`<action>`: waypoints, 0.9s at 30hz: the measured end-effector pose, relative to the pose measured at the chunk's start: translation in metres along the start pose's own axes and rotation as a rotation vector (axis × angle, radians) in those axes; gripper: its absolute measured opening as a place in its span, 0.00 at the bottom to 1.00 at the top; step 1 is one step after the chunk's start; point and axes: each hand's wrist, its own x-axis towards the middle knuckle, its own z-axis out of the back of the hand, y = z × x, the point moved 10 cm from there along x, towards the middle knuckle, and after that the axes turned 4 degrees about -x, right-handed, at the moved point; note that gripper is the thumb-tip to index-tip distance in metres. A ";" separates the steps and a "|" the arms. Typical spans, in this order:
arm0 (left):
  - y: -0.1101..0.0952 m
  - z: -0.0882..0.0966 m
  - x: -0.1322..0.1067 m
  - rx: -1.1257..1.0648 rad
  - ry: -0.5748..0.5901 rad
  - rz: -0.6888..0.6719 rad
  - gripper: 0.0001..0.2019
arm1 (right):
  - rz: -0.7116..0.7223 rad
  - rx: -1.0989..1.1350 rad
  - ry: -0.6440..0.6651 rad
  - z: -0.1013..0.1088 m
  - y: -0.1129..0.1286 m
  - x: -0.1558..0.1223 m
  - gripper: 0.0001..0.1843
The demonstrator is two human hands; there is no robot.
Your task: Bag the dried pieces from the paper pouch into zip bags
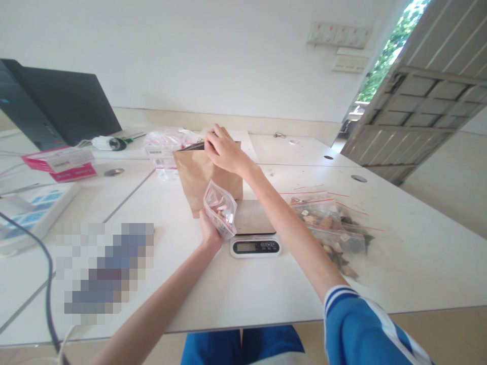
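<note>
My left hand (210, 232) is closed around a clear zip bag (220, 209) with a red seal line. The bag's mouth gapes and a few small pieces lie inside. Right behind it stands a brown paper bag (189, 175), upright with its top open. Over the paper bag's rim is my right hand (225, 152), its fingers curled together; whatever they may hold is hidden. Beside the zip bag, partly under my right forearm, a digital kitchen scale (254, 247) rests on the table with a bare metal plate.
Several zip bags of brown and dark pieces (323, 218) lie in a pile to the right. Pink boxes (72, 165), a plastic-wrapped pack (163, 147) and a black computer case (57, 104) stand at the left. A cable (48, 284) crosses the near left edge.
</note>
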 end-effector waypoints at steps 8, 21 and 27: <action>0.002 -0.001 0.003 0.013 0.025 -0.006 0.14 | 0.059 0.129 -0.004 0.003 0.007 -0.007 0.10; 0.001 0.000 0.008 -0.004 0.045 -0.037 0.14 | 0.052 0.113 -0.084 0.012 0.007 -0.019 0.13; 0.002 -0.001 0.010 -0.007 0.061 -0.030 0.14 | -0.047 0.129 -0.024 0.008 -0.005 -0.026 0.12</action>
